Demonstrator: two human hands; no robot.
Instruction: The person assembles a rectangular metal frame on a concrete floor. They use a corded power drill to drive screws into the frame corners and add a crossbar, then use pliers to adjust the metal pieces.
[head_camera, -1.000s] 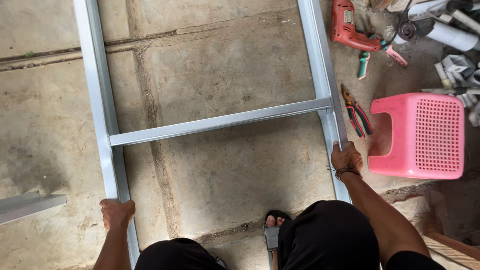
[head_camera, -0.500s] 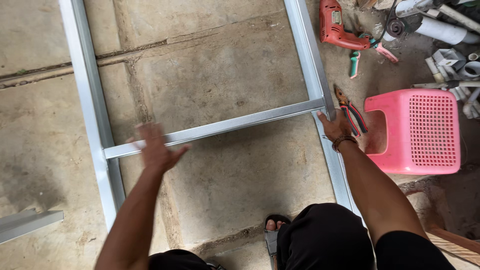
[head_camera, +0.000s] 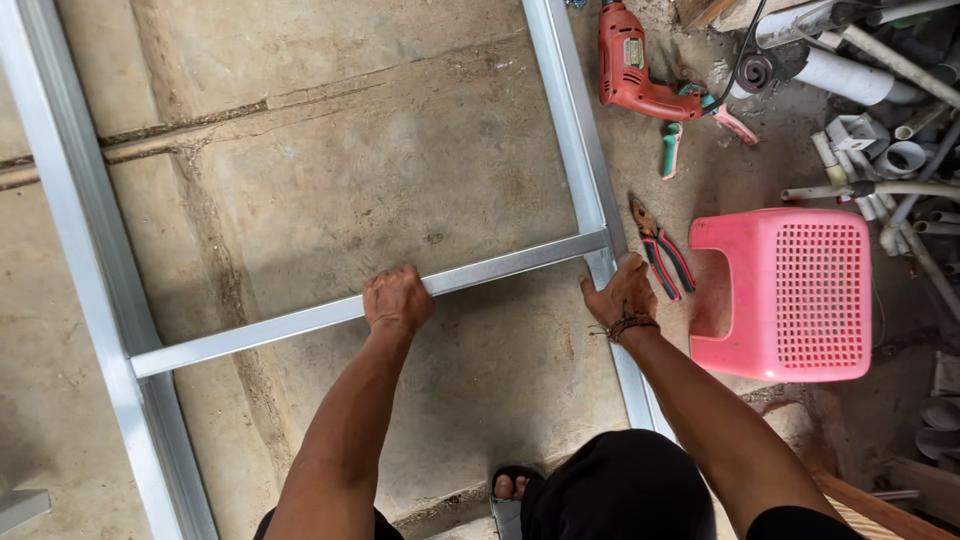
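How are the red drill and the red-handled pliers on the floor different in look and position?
The red drill is bulky with a pistol-shaped body and lies near the top of the view; the pliers are slim, with dark jaws and red-and-black handles. The pliers lie close to the right hand, between the metal rail and the pink stool. Both rest on the concrete floor.

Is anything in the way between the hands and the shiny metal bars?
Nothing visible. The left hand already rests on the crossbar, and the right hand rests on the right rail by the joint. The pliers lie beside it, off the rail.
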